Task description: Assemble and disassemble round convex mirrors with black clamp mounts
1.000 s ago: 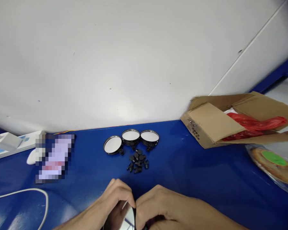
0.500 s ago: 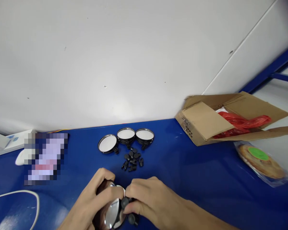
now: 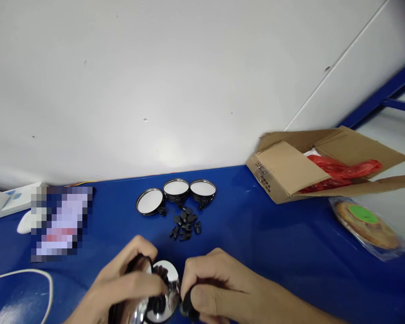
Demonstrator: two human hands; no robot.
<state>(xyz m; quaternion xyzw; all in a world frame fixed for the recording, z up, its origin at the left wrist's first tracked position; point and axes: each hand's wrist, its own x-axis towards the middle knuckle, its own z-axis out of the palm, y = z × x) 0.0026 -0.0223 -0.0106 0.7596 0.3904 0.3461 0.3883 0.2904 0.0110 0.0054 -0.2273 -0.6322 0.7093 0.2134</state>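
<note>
My left hand (image 3: 124, 283) is curled around a round, chrome-backed mirror (image 3: 137, 306), tilted on edge and partly hidden by the fingers. Just right of it a second round shiny mirror (image 3: 172, 281) shows; whether the hand also holds this one I cannot tell. My right hand (image 3: 222, 283) is closed, pinching a small black plastic piece (image 3: 189, 302) between thumb and fingers, close to that second mirror. Beyond the hands lies a pile of several small black plastic clips (image 3: 185, 220). Behind the pile sit three round mirrors with black stems: left (image 3: 150, 201), middle (image 3: 176, 186) and right (image 3: 202, 187).
At the right stands an open cardboard box (image 3: 290, 168) with a red plastic bag (image 3: 344, 167) inside. A wrapped round pastry (image 3: 367, 225) lies before it. Leftward are a pixelated phone-like slab (image 3: 65, 220), a white mouse-like object (image 3: 27, 222) and a white cable (image 3: 49, 283). A white wall backs the blue table.
My right hand has drawn slightly right, away from the mirror, with the black piece in its pinch. My left hand has shifted left and turned its mirror, exposing more of the second one.
</note>
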